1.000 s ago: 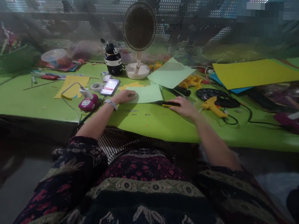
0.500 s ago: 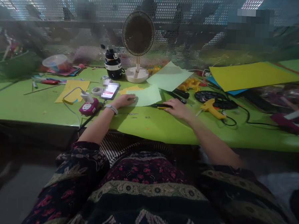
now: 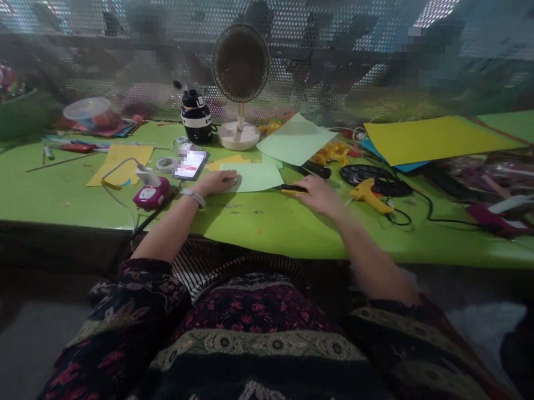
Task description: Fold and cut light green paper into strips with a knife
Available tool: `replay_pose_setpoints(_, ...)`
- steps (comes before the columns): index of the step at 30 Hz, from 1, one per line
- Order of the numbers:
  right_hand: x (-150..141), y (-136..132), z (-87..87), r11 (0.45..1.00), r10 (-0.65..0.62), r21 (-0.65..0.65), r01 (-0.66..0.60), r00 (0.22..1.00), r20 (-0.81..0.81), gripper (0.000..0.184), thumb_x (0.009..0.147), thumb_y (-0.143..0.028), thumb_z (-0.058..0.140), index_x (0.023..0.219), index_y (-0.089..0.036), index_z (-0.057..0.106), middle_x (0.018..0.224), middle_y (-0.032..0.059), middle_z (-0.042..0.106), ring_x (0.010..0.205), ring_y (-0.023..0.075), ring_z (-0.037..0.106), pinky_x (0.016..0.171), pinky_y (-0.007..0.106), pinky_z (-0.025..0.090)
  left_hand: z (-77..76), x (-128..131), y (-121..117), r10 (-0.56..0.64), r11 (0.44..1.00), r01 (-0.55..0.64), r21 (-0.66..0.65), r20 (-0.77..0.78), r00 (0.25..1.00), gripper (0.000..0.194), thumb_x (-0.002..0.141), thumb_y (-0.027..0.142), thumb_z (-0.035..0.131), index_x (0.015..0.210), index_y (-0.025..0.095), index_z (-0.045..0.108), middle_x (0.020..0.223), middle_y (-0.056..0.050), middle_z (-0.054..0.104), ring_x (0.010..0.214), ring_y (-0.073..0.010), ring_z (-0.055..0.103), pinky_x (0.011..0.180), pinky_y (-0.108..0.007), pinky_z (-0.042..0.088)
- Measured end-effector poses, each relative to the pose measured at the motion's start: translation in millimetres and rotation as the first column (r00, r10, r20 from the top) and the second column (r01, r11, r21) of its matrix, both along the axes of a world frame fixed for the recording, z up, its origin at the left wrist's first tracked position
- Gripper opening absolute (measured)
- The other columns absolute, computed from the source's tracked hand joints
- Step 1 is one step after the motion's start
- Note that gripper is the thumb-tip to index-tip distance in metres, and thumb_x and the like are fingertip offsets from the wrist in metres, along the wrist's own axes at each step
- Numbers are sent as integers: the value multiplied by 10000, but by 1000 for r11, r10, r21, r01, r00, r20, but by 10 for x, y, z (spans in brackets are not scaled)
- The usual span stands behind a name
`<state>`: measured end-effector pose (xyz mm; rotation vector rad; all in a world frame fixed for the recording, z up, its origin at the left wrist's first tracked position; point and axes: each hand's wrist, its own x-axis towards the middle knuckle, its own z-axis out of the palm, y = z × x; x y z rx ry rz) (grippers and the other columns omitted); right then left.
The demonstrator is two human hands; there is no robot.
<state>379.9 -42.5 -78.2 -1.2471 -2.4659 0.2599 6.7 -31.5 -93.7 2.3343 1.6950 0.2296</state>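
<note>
My left hand [image 3: 220, 181] rests on the near left corner of a pale green paper sheet [image 3: 254, 176] on the green table [image 3: 47, 194], its fingers curled loosely against the paper. My right hand [image 3: 317, 194] lies on the table at the sheet's right side, fingers closed around a black and yellow utility knife [image 3: 291, 189] that points left along the paper's lower edge. A white watch sits on my left wrist.
A phone [image 3: 189, 163], a tape roll [image 3: 164, 164] and a pink device [image 3: 149, 195] with a cable lie left of my hands. A small fan [image 3: 239, 85], a dark bottle [image 3: 196, 119], a yellow glue gun [image 3: 369, 194], a paint palette [image 3: 372, 175] and coloured paper sheets [image 3: 435, 139] crowd the back and right.
The view has drifted slightly, so everything sits a little further left. Both hands keep their places on the paper and the knife.
</note>
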Motion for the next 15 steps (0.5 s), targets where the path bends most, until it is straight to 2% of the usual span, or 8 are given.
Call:
replay_pose_setpoints(7,-130,71,-193,993,43,-105,-54,994,-97,333,924,-364,719,1245,-321,795,1165,97,748,1103,328,654,987,501,507,1,-21,10,-6,1000,6,-2,-7,1000,528,1014,482,468,1517,388,599,1664,66,467,1473,-213,536,1228,-357,401)
replay_pose_setpoints(11,-166,102,-227,993,45,-104,-57,992,-117,328,943,-404,717,1252,-323,793,1153,88,749,1095,311,656,973,480,505,-9,-28,26,-7,1000,7,-2,-15,1000,538,1016,479,474,1526,359,599,1668,49,464,1475,-229,535,1228,-349,394)
replay_pose_setpoints(15,-57,106,-205,986,106,-112,-120,987,-119,329,937,-425,729,1237,-310,803,1134,85,755,1094,310,661,986,469,496,-24,-36,43,-24,1000,24,10,18,1000,523,1017,453,500,1510,327,623,1655,19,482,1481,-244,528,1239,-364,377)
